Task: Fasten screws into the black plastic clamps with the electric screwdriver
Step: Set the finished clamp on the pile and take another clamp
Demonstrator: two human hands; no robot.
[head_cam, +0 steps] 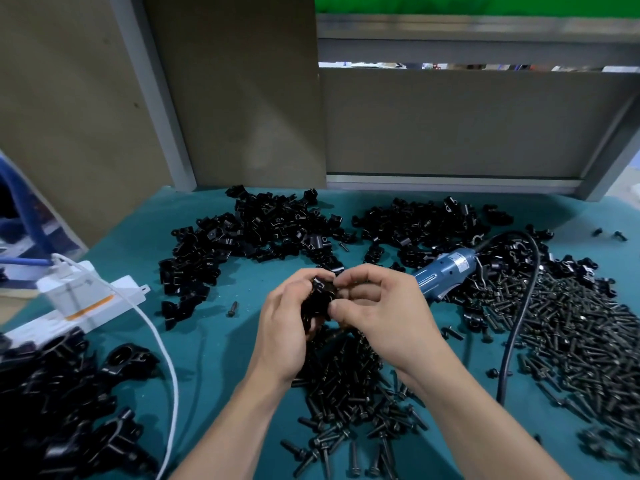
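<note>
The teal work mat [214, 341] carries all stock. Loose black plastic clamps [270, 226] are heaped at the rear centre and rear right, and a further clamp pile [52, 393] lies at the near left. Screws [571, 323] are spread over the right side, with a second screw heap [346, 393] directly under the wrists. The electric screwdriver [446, 268] lies flat on the mat just right of the hands, untouched, with its black cable [519, 323] looping across the screws. The left hand [280, 327] has its fingers curled round one black clamp [320, 296], held above the mat at centre. The right hand [377, 306] pinches the top of that same clamp with thumb and forefinger. Whether a screw sits in that pinch cannot be told, as the parts are dark and overlapped. The step in hand appears to be screw seating by hand, ahead of driving. The next move likely calls for the right hand to release the clamp and take up the screwdriver, while the left hand keeps the clamp steady and the screw square to its hole. A tilted screw risks cross-threading the plastic.
</note>
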